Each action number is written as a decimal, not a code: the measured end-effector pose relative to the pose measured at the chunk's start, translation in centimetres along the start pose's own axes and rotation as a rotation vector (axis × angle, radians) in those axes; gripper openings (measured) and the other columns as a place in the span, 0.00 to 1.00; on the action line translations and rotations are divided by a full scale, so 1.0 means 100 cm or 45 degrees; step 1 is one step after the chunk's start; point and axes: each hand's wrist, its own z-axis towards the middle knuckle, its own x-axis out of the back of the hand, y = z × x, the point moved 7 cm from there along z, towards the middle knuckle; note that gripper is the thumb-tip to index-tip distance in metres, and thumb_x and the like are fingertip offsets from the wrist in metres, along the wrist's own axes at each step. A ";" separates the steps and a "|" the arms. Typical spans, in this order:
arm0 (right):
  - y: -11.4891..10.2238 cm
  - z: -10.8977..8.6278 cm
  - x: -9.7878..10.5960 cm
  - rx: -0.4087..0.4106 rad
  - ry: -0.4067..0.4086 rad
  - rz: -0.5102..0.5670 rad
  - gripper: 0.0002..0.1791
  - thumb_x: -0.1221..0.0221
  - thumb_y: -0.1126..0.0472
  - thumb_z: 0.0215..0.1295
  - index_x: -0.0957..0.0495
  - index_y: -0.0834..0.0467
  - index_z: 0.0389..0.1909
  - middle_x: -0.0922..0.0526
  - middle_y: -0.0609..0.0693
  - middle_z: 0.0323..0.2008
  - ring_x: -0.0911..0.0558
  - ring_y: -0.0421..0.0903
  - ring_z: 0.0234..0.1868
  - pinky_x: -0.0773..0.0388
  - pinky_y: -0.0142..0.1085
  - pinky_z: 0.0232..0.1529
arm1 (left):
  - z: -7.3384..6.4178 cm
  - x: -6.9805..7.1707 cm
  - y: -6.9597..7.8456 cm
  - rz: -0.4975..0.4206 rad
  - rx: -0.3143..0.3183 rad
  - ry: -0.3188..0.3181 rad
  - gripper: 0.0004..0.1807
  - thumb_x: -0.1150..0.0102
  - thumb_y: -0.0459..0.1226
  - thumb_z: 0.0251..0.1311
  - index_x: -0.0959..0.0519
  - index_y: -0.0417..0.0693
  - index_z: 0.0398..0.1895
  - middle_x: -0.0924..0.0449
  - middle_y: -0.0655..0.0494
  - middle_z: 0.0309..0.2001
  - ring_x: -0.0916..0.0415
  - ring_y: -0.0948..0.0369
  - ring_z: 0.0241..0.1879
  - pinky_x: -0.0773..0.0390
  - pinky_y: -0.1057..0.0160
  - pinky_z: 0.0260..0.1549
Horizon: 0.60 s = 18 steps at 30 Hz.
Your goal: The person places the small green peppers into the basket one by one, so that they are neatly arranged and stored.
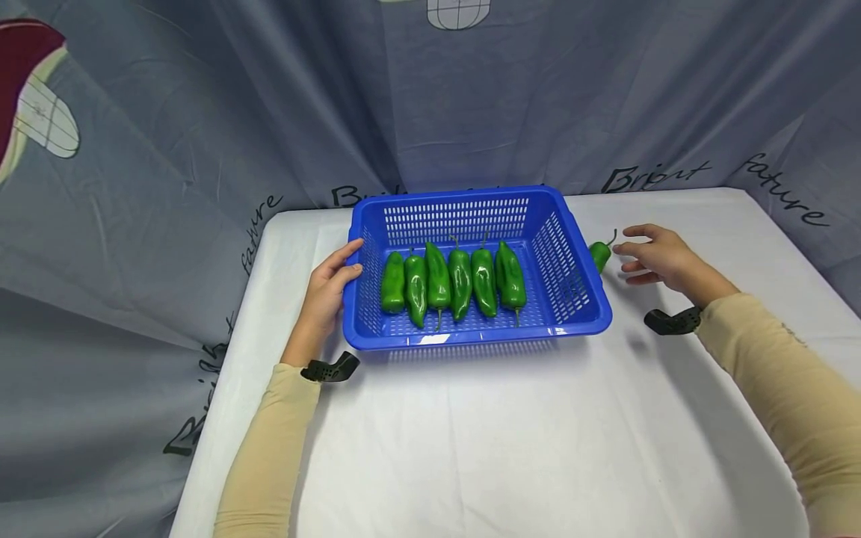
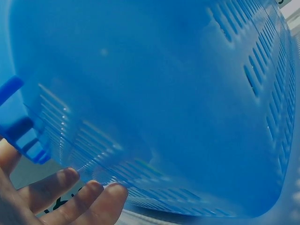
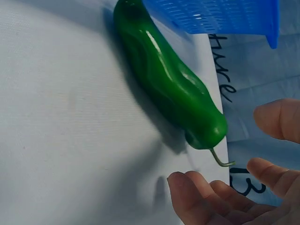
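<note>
My left hand (image 1: 327, 288) holds the left rim of a blue plastic basket (image 1: 471, 341); in the left wrist view its fingers (image 2: 96, 199) lie along the slotted outer wall. Several long green peppers (image 1: 439, 276) lie side by side inside the basket. To its right, my right hand (image 1: 655, 258) hovers with spread fingers beside another green pepper (image 1: 601, 255), partly hidden by the basket in the head view. The right wrist view shows that pepper (image 3: 164, 79) whole on the white cloth, its curved stem pointing toward the fingertips, which hold nothing.
A white cloth (image 1: 511, 433) covers the table under the basket. Grey curtains (image 1: 269, 97) with printed lettering hang behind and at the sides, close to the table's edges. A black camera mount (image 1: 331, 368) sits on the left wrist, another (image 1: 671, 321) on the right.
</note>
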 end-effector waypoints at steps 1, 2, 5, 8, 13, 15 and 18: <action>0.001 0.000 -0.001 -0.001 -0.004 0.000 0.43 0.49 0.50 0.77 0.57 0.68 0.80 0.37 0.75 0.67 0.17 0.37 0.34 0.11 0.41 0.41 | 0.000 0.000 0.000 0.000 -0.001 0.001 0.27 0.51 0.33 0.73 0.33 0.46 0.75 0.38 0.51 0.78 0.37 0.52 0.75 0.32 0.50 0.74; 0.001 0.001 -0.002 -0.001 -0.006 0.000 0.43 0.49 0.50 0.77 0.57 0.68 0.80 0.36 0.76 0.66 0.17 0.37 0.34 0.11 0.41 0.41 | 0.000 0.000 0.000 0.002 -0.001 -0.001 0.27 0.52 0.33 0.74 0.33 0.46 0.75 0.38 0.51 0.78 0.37 0.52 0.76 0.33 0.50 0.74; 0.002 0.002 -0.006 -0.012 -0.016 -0.006 0.43 0.49 0.50 0.77 0.56 0.68 0.80 0.33 0.76 0.63 0.17 0.38 0.33 0.11 0.43 0.42 | 0.000 0.000 0.001 0.005 0.001 0.002 0.27 0.51 0.33 0.73 0.33 0.46 0.75 0.38 0.51 0.78 0.37 0.52 0.76 0.33 0.50 0.74; 0.003 0.004 -0.010 -0.019 -0.026 -0.014 0.42 0.49 0.50 0.77 0.55 0.67 0.79 0.28 0.74 0.60 0.16 0.39 0.33 0.11 0.44 0.42 | 0.000 0.000 0.000 0.012 0.001 0.003 0.27 0.52 0.33 0.74 0.33 0.47 0.75 0.39 0.51 0.79 0.38 0.52 0.76 0.34 0.50 0.75; 0.003 0.006 -0.015 -0.024 -0.022 -0.044 0.42 0.49 0.50 0.77 0.55 0.67 0.80 0.28 0.74 0.61 0.17 0.40 0.33 0.11 0.45 0.42 | 0.000 0.001 0.000 0.025 -0.003 0.006 0.27 0.52 0.34 0.74 0.33 0.48 0.75 0.38 0.51 0.78 0.36 0.51 0.75 0.32 0.50 0.73; 0.002 0.008 -0.018 -0.026 -0.017 -0.062 0.42 0.49 0.49 0.77 0.55 0.67 0.80 0.30 0.75 0.64 0.17 0.40 0.34 0.11 0.47 0.44 | 0.000 0.001 -0.001 0.029 -0.002 0.005 0.27 0.52 0.34 0.74 0.33 0.48 0.75 0.38 0.51 0.78 0.35 0.52 0.75 0.31 0.51 0.72; 0.000 0.009 -0.023 -0.025 -0.018 -0.077 0.42 0.49 0.49 0.77 0.55 0.67 0.80 0.33 0.76 0.66 0.17 0.42 0.36 0.13 0.51 0.49 | 0.000 0.001 -0.001 0.026 0.003 0.008 0.27 0.51 0.34 0.74 0.32 0.49 0.75 0.37 0.52 0.78 0.33 0.52 0.73 0.27 0.52 0.70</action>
